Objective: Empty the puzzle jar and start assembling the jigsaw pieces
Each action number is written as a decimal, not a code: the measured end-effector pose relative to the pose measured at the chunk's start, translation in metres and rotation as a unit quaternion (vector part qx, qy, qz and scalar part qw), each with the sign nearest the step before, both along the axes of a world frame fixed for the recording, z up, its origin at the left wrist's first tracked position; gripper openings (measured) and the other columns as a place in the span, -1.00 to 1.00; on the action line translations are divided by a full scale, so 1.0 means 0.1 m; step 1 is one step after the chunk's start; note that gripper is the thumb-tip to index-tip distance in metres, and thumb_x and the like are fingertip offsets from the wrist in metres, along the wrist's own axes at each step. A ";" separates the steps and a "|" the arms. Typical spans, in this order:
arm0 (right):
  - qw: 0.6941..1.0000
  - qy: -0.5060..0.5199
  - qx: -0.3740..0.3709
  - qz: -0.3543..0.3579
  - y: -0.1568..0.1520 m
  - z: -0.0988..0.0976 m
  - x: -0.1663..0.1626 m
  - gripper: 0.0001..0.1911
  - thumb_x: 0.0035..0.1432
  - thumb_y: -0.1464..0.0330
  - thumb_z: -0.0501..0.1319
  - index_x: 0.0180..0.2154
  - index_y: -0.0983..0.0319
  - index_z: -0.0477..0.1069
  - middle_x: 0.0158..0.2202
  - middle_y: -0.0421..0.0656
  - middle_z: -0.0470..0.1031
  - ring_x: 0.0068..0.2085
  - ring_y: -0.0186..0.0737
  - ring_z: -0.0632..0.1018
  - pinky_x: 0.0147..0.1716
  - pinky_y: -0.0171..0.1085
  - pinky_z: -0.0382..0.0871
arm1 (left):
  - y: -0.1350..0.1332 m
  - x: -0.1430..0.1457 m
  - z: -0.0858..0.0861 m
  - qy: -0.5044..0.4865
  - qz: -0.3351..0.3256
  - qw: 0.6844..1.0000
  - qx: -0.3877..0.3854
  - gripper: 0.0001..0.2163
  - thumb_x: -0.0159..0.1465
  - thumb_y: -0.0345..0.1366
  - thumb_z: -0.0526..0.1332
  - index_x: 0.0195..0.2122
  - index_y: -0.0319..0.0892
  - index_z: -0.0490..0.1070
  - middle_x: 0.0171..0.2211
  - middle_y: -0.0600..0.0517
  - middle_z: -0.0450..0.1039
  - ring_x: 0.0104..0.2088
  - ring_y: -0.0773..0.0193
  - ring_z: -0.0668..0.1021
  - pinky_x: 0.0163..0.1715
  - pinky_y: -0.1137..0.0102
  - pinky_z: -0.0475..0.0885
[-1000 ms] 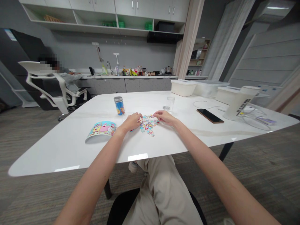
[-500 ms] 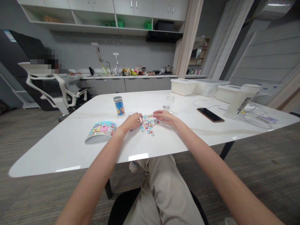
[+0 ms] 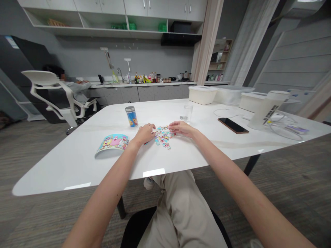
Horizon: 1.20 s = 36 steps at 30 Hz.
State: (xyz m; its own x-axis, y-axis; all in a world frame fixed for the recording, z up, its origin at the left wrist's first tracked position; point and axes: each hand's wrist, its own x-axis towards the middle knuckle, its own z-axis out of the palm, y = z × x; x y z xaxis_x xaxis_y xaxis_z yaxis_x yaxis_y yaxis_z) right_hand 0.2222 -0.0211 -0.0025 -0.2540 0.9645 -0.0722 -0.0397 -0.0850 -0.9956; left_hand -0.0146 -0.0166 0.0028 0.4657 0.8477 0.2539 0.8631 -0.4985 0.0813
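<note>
A small heap of colourful cartoon puzzle pieces (image 3: 162, 136) lies on the white table (image 3: 77, 162) in front of me. My left hand (image 3: 144, 132) rests at the heap's left edge, fingers curled and pinched on the pieces. My right hand (image 3: 182, 127) sits at the heap's right edge, fingers bent and pressed onto pieces there. What each hand pinches is too small to name. A curled cartoon picture sheet (image 3: 112, 143) lies left of my left hand. A small blue tin with a grey lid (image 3: 131, 116) stands behind it.
A black phone (image 3: 233, 125) with a white cable lies to the right, beside a tall white jug (image 3: 266, 109) and white lidded boxes (image 3: 203, 94). A clear cup (image 3: 188, 111) stands behind the heap. A person sits in a white office chair (image 3: 53, 94) at far left.
Both hands stay at the heap with only slight finger movement. The view has shifted a little to the left.
</note>
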 end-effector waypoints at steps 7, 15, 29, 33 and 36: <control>1.000 -0.027 0.016 -0.003 0.04 -0.04 0.00 -0.89 0.01 0.49 0.39 -0.35 0.28 0.51 -0.42 -0.17 0.55 -0.56 -0.47 0.38 -0.57 -0.44 0.30 | 0.07 -0.12 0.01 -0.029 0.166 0.985 0.019 -0.76 0.23 -0.40 0.09 -0.08 -0.21 0.37 -0.18 -0.18 0.56 -0.10 0.00 0.55 -0.14 0.21 0.37; 0.999 -0.024 0.023 0.018 0.01 0.00 0.03 -0.76 -0.13 0.63 0.38 -0.36 0.29 0.53 -0.42 -0.18 0.53 -0.41 -0.38 0.51 -0.43 -0.41 0.40 | 0.19 -0.26 -0.11 0.005 0.137 0.991 -0.007 -0.60 0.12 -0.54 0.12 -0.01 -0.12 0.34 -0.03 -0.11 0.54 -0.02 0.07 0.54 -0.18 0.31 0.41; 1.000 0.003 -0.007 0.021 0.04 -0.03 -0.02 -0.90 0.04 0.59 0.32 -0.36 0.33 0.55 -0.44 -0.12 0.55 -0.48 -0.41 0.49 -0.48 -0.43 0.42 | 0.25 -0.23 -0.14 0.008 0.077 0.997 -0.008 -0.61 0.15 -0.55 0.09 -0.03 -0.14 0.45 -0.01 -0.10 0.53 -0.01 0.12 0.54 -0.06 0.35 0.42; 1.000 0.002 0.003 0.012 0.06 -0.05 -0.02 -0.87 -0.01 0.61 0.35 -0.39 0.31 0.53 -0.47 -0.16 0.53 -0.51 -0.43 0.46 -0.51 -0.44 0.39 | 0.27 -0.21 -0.14 0.002 0.043 0.999 -0.019 -0.69 0.20 -0.48 0.10 -0.08 -0.13 0.50 -0.05 -0.07 0.55 -0.03 0.13 0.55 -0.04 0.34 0.41; 1.000 0.006 0.003 0.016 0.05 -0.05 -0.01 -0.86 -0.04 0.63 0.36 -0.45 0.32 0.50 -0.41 -0.12 0.57 -0.40 -0.38 0.55 -0.39 -0.44 0.44 | 0.26 -0.21 -0.10 -0.007 0.038 0.999 -0.017 -0.77 0.20 -0.44 0.13 -0.17 -0.15 0.52 -0.13 -0.08 0.57 -0.10 0.13 0.56 -0.08 0.34 0.42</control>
